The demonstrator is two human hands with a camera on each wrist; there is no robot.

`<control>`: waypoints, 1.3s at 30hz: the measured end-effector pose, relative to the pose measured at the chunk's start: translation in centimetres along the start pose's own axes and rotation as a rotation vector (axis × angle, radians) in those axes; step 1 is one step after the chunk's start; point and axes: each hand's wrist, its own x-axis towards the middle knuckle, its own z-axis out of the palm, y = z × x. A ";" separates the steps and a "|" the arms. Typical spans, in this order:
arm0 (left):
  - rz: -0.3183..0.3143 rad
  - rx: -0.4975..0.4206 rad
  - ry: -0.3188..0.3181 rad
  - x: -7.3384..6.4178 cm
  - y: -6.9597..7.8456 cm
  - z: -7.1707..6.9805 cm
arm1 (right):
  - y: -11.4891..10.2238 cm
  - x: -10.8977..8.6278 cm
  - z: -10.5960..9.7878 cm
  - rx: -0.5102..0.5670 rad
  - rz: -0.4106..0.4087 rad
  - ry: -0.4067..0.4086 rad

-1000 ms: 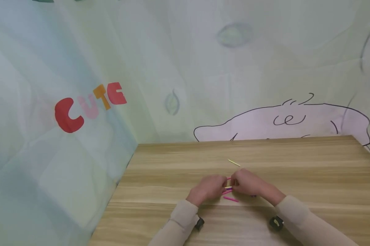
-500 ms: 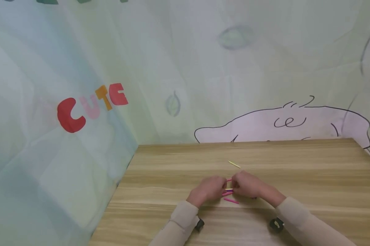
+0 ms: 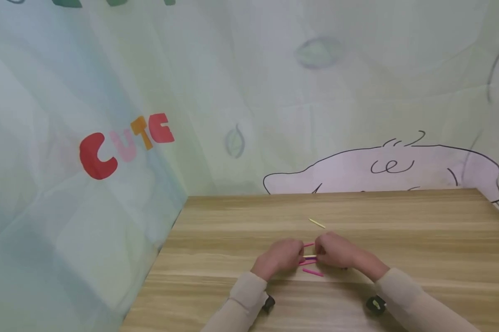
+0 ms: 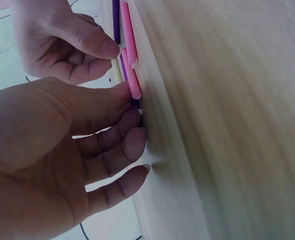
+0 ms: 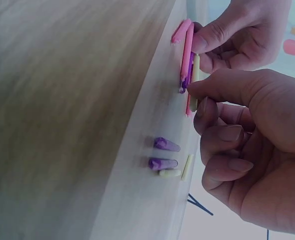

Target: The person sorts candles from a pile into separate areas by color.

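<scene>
A pale yellow stick [image 3: 310,256] spans the gap between my two hands, low over the table. My left hand [image 3: 280,254] pinches one end with thumb and forefinger, and my right hand [image 3: 334,249] pinches the other. Right beside it lie a purple stick [image 5: 190,66] and a pink stick [image 5: 186,55]. Another pink stick [image 3: 309,245] shows behind, its ends hidden by the hands. Nearer the body, a loose pink stick [image 3: 313,272] lies at a slant. In the left wrist view, the left hand's other fingers [image 4: 120,187] curve loosely near the tabletop.
Beyond the hands a single yellow stick [image 3: 317,223] lies on the wooden table [image 3: 233,216]. By the right hand are two short purple pieces [image 5: 166,144] and a short yellow piece [image 5: 170,173]. A printed curtain [image 3: 233,92] hangs behind the table.
My right hand has shifted slightly right, widening the gap between the hands, so more of the yellow and purple sticks shows. The head view has tilted a little.
</scene>
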 end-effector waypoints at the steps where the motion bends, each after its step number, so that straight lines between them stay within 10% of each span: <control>1: 0.000 -0.001 0.000 -0.1 0.0 -0.1 | 0.0 -0.1 -0.1 0.005 0.005 0.001; 39: -0.008 0.025 0.016 -0.2 -0.2 0.2 | 4.8 1.9 -2.7 0.005 0.194 0.172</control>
